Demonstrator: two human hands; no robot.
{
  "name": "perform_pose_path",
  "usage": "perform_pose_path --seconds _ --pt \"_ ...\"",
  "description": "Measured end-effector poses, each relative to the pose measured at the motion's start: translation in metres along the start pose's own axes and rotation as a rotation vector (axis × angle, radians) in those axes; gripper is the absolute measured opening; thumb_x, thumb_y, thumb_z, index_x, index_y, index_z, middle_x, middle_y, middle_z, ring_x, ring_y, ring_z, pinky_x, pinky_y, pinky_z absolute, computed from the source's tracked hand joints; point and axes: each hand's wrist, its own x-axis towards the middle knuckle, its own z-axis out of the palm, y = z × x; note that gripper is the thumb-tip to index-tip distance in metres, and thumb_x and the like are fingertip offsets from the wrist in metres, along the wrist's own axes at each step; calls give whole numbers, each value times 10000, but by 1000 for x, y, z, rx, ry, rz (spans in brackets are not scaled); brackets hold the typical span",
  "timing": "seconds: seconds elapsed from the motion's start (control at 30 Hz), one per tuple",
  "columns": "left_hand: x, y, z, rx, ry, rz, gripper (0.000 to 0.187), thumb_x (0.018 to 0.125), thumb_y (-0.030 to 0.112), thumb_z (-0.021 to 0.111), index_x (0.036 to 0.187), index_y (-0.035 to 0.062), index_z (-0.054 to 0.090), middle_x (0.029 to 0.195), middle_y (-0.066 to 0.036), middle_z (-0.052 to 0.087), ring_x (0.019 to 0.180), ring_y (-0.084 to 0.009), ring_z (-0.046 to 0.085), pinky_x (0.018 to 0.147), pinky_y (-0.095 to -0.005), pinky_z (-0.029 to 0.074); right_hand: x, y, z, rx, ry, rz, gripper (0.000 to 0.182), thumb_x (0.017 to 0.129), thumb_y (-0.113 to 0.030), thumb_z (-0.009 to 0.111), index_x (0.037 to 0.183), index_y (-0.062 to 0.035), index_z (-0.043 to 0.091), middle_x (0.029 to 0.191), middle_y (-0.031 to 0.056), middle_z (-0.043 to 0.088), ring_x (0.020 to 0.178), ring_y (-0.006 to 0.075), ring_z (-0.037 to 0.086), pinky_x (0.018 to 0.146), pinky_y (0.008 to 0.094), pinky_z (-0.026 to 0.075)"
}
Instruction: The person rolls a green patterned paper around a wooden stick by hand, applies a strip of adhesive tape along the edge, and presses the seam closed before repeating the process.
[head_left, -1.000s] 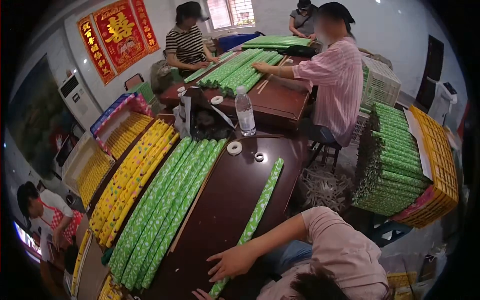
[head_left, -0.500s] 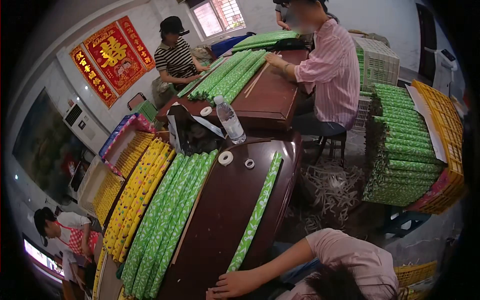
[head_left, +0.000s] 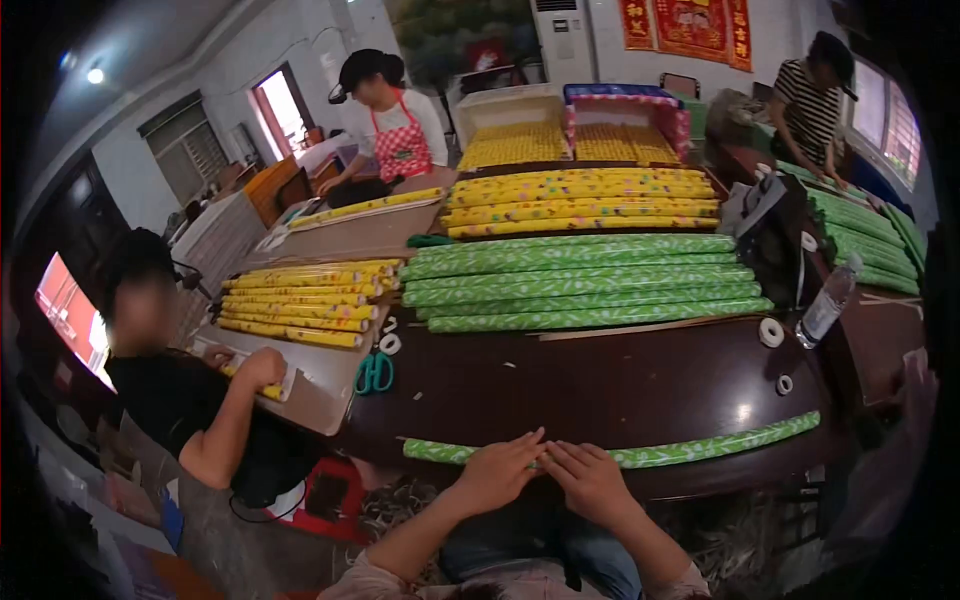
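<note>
A green roll of wrapping paper with a white leaf pattern lies along the near edge of the dark table. My left hand rests on it left of its middle, fingers stretched out flat. Beside it, my right hand lies over the roll in the same way, its fingers extended and the fingertips close to those of my left. Under both hands part of the roll is hidden. Beyond them, several more green rolls are stacked side by side.
Tape rolls and a water bottle stand at the right. Teal-handled scissors lie left, near yellow rolls. A co-worker in black sits at the left; others work at the back and far right.
My view has swung left and levelled out. Earlier only one of my hands showed, near the roll's close end; now both lie on the roll.
</note>
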Motion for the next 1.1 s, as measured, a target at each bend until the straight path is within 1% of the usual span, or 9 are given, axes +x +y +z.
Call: perform_pose_path --seconds 0.1,0.2,0.3,0.4,0.47,0.7,0.93,1.03,1.1 --pt "1 2 2 -18 -22 -23 437 904 152 635 1322 49 560 1458 -134 488 1241 -308 558 986 -412 481 4 -5 -1 -102 80 54 322 755 -37 658 1073 -70 697 1174 69 672 1154 264 608 1002 470 445" --pt "2 4 4 25 23 36 418 937 205 605 1319 47 547 1459 -150 477 1245 -290 558 981 -403 485 1 -13 -10 -132 112 100 269 768 -41 669 1031 -82 706 1161 34 672 1182 253 581 1029 492 413" --pt "8 5 7 45 43 61 420 945 215 593 1331 58 544 1457 -155 479 1239 -298 563 983 -399 484 -1 -11 -8 -131 151 150 207 837 -80 650 1035 -93 706 1198 43 650 1226 249 543 1060 517 383" --pt "15 4 9 46 57 52 438 946 223 592 1347 59 535 1458 -155 479 1242 -300 561 995 -395 478 -8 -8 -2 -167 131 182 189 842 -98 660 1027 -88 695 1208 37 643 1226 246 541 1069 514 365" --pt "16 4 12 37 95 53 453 884 155 649 1318 61 563 1466 -137 478 1221 -298 577 954 -400 501 -4 -9 -4 -138 145 207 184 847 -108 659 1028 -86 690 1218 31 637 1230 246 537 1080 517 349" --pt "14 10 12 96 151 50 443 868 137 650 1291 41 567 1460 -132 487 1238 -291 568 964 -409 498 11 -18 -10 -105 89 322 224 850 -105 656 1071 -81 686 1268 34 601 1273 244 501 1128 534 279" --pt "12 10 17 90 155 63 444 862 133 657 1284 29 564 1463 -149 478 1258 -302 552 964 -421 498 3 -12 -8 -165 65 263 243 845 -73 629 1075 -86 707 1258 13 602 1275 233 497 1129 541 274" --pt "10 10 18 94 147 62 444 866 136 661 1288 36 565 1460 -151 480 1257 -301 554 962 -418 499 2 -12 -5 -171 123 245 227 843 -72 630 1054 -89 714 1227 2 613 1265 227 504 1125 538 283" --pt "10 10 17 92 138 60 448 868 138 662 1295 43 564 1461 -149 479 1256 -301 554 962 -416 499 1 -12 -3 -163 170 247 169 796 -67 656 950 -102 719 1167 0 647 1225 245 536 1094 557 310"
